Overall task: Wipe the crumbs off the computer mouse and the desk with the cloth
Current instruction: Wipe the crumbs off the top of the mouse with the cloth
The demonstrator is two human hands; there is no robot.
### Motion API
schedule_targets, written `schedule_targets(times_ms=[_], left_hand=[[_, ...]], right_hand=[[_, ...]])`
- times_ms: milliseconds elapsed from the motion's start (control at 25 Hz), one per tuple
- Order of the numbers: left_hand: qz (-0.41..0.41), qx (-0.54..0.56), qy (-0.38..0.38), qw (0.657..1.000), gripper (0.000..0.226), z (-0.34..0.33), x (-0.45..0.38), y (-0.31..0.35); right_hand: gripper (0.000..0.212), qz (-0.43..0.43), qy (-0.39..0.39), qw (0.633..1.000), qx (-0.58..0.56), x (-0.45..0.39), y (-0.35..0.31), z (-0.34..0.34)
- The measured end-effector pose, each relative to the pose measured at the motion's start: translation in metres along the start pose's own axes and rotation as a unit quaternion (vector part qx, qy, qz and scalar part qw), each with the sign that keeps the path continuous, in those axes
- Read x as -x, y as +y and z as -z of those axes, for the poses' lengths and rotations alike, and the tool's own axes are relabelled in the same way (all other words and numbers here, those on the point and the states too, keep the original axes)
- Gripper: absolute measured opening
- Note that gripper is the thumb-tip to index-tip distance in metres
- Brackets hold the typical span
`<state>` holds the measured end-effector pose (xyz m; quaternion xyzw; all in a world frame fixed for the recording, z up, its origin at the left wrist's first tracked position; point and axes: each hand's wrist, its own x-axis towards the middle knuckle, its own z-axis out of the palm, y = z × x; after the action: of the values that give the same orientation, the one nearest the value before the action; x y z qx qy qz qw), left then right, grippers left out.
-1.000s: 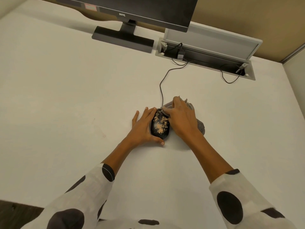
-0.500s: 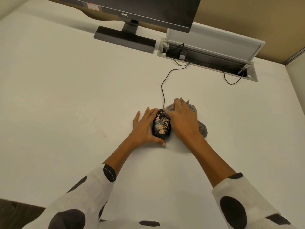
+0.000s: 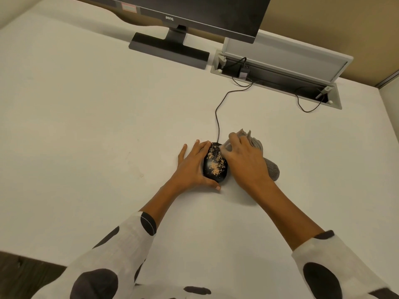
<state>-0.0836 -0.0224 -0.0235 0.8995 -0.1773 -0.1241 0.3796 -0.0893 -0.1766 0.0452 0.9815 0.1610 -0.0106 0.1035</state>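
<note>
Black computer mouse, speckled with tan crumbs, sits mid-desk. Left hand cups its left side, thumb curled round the near end. Right hand grips the grey cloth, bunched against the mouse's right front. Its cable runs back toward the monitor.

A dark monitor on a flat black stand sits at the far edge. Just beside it, an open cable tray with a raised white lid holds a plugged-in adapter and loose black cables.
</note>
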Motion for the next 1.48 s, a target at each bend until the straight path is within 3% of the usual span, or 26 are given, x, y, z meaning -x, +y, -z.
schedule_targets(times_ms=[200, 440, 640, 880, 1080, 1320, 1480], left_hand=[[0.001, 0.000, -0.001, 1.000, 0.130, 0.001, 0.001, 0.001], [0.000, -0.003, -0.005, 1.000, 0.128, 0.001, 0.000, 0.003], [0.001, -0.004, -0.001, 1.000, 0.128, -0.001, -0.001, 0.000], [-0.002, -0.003, 0.003, 1.000, 0.129, -0.003, -0.002, -0.002], [-0.001, 0.007, 0.006, 1.000, 0.130, -0.002, -0.002, -0.002], [-0.003, 0.002, 0.005, 1.000, 0.129, -0.002, -0.001, -0.001], [-0.001, -0.004, 0.004, 1.000, 0.129, -0.002, -0.002, -0.002]], right_hand=[[0.014, -0.035, -0.014, 0.999, -0.035, -0.023, 0.004, -0.002], [0.024, -0.060, 0.037, 0.976, -0.207, 0.005, 0.009, -0.006], [0.030, -0.117, -0.006, 0.952, -0.284, 0.005, 0.004, -0.001], [0.037, -0.095, 0.011, 0.959, -0.268, 0.032, -0.013, -0.004], [0.030, -0.153, -0.018, 0.947, -0.281, -0.002, -0.006, 0.002], [0.038, -0.102, 0.012, 0.952, -0.290, 0.028, -0.007, -0.003], [0.036, -0.142, 0.003, 0.941, -0.308, 0.010, 0.002, -0.009]])
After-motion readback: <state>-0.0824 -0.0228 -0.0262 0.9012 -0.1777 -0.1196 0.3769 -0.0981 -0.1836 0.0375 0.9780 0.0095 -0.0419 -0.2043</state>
